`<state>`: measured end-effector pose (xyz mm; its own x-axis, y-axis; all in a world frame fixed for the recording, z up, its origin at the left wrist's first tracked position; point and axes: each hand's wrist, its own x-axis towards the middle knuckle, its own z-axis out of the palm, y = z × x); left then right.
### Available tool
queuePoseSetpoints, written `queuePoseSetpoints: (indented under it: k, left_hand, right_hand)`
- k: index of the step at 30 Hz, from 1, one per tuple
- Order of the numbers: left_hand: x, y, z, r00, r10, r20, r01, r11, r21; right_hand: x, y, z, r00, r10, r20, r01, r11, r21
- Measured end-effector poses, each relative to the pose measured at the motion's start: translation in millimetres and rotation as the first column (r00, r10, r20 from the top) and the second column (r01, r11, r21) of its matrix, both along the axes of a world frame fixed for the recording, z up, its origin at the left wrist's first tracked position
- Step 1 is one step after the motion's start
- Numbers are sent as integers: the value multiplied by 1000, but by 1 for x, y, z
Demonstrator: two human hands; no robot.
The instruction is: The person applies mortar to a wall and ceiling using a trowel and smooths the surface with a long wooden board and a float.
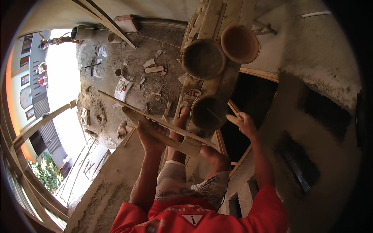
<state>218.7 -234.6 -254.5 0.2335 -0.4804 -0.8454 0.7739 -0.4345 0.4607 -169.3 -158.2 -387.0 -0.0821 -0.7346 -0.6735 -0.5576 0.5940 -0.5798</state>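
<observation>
1. Head view: your left hand (149,136) is closed around a wide wooden board (171,141), which slants across your legs from upper left to lower right.
2. A long wooden strip (128,105) runs along the board's far edge and reaches past it at both ends; you cannot tell from here whether the two are joined.
3. Your right hand (246,124) grips a stubby wooden handle (232,119), with its tip pointing left beside the nearest bucket (196,116).
4. A thin pale line (215,114) shows inside that dark bucket; whether it belongs to what you grip is too unclear to tell.
5. Beyond the nearest bucket, a second round bucket (187,60) and a reddish-brown basin (248,59) sit close together on the wooden planks (211,23).
6. Your foot (185,101) rests on the planks, just left of the nearest bucket.
7. To the right of the planks is a dark opening (252,103) with a wooden frame.
8. Down to your left, the dirt ground (134,50) carries a wood block (154,69), a pale sack (122,88) and a small pail (118,72).
</observation>
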Motion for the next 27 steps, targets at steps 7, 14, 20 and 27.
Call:
queuePoseSetpoints:
  k: [7,14,20,27]
  left_hand:
    - [-52,3,-59,974,23,-225,-27,1000,-13]
    - [-100,23,-105,931,29,-364,0,997,82]
    - [-100,30,-130,897,108,-429,-37,985,170]
    - [-106,14,-133,915,65,-398,20,978,208]
  right_hand:
    - [-45,-32,86,799,-484,357,376,865,333]
    - [-12,-131,4,923,271,-272,-296,953,-57]
    - [28,-189,-60,742,520,-423,-552,832,55]
    - [38,-203,-105,640,497,-586,-588,807,41]
